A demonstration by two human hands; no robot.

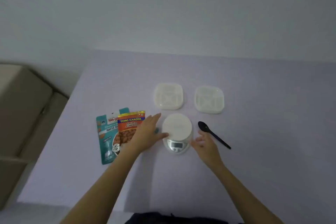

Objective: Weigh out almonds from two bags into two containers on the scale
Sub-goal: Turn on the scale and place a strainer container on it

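A white kitchen scale (177,132) with a round top plate and a small display sits in the middle of the pale table (254,151). My left hand (146,131) lies flat with straight fingers beside the scale's left edge, thumb touching it. Just right of the scale, my right hand (204,144) hovers with relaxed fingers, holding nothing. Two translucent square containers (168,96) (209,99) stand behind the scale. An orange almond bag (130,125) overlaps a teal almond bag (106,136) at the left, partly hidden by my left arm.
A black spoon (212,133) lies on the table right of the scale. A beige cardboard box (21,111) stands off the table's left side. A plain wall rises behind the table.
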